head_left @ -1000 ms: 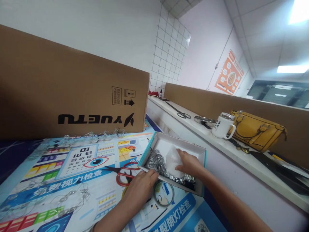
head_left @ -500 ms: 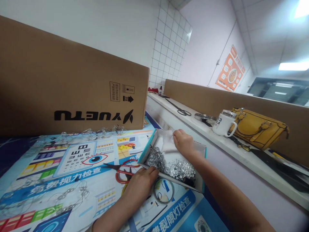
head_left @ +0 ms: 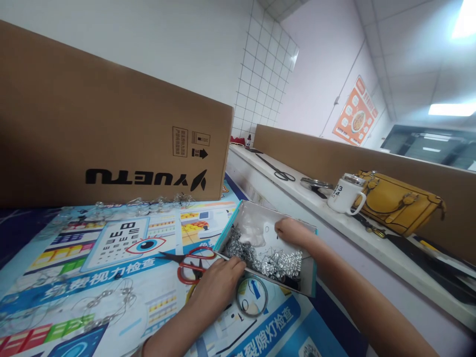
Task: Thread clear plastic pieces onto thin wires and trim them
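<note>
1. Shallow box (head_left: 308,277), one, teal-edged, open, on the printed surface (head_left: 136,322); clock positions below are read from its middle, with twelve at the far side.
2. My left hand (head_left: 218,283), at eight o'clock: fingers laid over the near left rim, as half a second ago; whether they grip it I cannot tell.
3. My right hand (head_left: 292,231), at one o'clock, inside the box: fingers curled inward. It had the plastic bag by its far edge before; now it is apart from it. Whether it pinches anything I cannot tell.
4. Translucent plastic bag (head_left: 253,232), one, crumpled: now at ten o'clock in the box, further left than earlier, partly over the silver wire tangle (head_left: 235,247).
5. Clear-beaded bunch (head_left: 284,263), silvery, at five o'clock in the box.
6. Small ring mark (head_left: 267,229) and small dark piece (head_left: 277,236), beside my right fingers, now showing on the white bottom.
7. Dark spool (head_left: 292,282), at five o'clock, against the near wall.
8. Red-handled scissors (head_left: 192,264), at nine o'clock, outside, blades pointing left.
9. Round clear-centred disc (head_left: 252,296), at seven o'clock, just outside the near wall.
10. Loose beaded strands (head_left: 111,300), at eight o'clock, well apart.
</note>
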